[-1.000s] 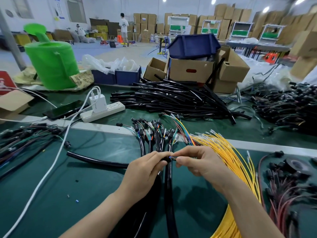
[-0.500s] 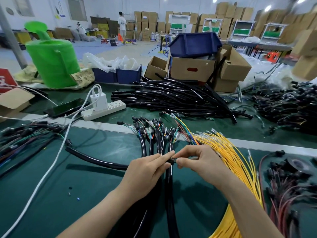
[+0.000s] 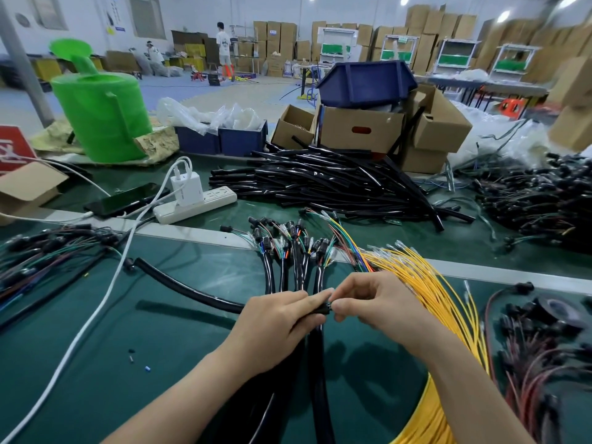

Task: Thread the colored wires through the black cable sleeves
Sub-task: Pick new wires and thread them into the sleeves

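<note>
Black sleeve: mid-worktop, toward front edge; its end was gripped in curled left hand. Right hand: fingertips pinched sleeve's mouth, any wire there hidden. Yellow wires: lay fanned just right.

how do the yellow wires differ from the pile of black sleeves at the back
The yellow wires are thin and fan out beside the right hand; the black sleeves are thicker and heaped before the cardboard boxes. The wires end in small terminals; the sleeves have plain ends. Both lie on the green table.
</note>
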Tool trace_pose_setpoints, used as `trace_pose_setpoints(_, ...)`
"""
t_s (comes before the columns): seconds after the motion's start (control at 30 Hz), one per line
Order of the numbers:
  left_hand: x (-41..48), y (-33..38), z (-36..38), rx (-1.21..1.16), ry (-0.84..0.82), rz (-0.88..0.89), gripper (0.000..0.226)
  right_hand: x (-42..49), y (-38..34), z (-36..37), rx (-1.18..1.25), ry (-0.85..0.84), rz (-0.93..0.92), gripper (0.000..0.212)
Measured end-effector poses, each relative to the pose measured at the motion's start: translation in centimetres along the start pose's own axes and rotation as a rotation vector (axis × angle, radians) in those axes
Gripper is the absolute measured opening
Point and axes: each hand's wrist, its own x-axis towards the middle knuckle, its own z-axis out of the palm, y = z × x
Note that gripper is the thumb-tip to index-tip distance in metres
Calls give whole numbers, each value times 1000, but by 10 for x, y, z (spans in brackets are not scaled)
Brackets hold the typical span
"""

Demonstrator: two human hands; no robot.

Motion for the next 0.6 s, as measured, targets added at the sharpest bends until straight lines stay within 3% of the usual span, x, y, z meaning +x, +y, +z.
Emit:
trace_pose_setpoints(0.13,1,2,3,40,-8,42,40,-1,0,-2,1,-18,36,7)
trace_pose_setpoints(0.6,-4,1,3,-143,13,-86,31,4,1,5,-57,-66,25,7)
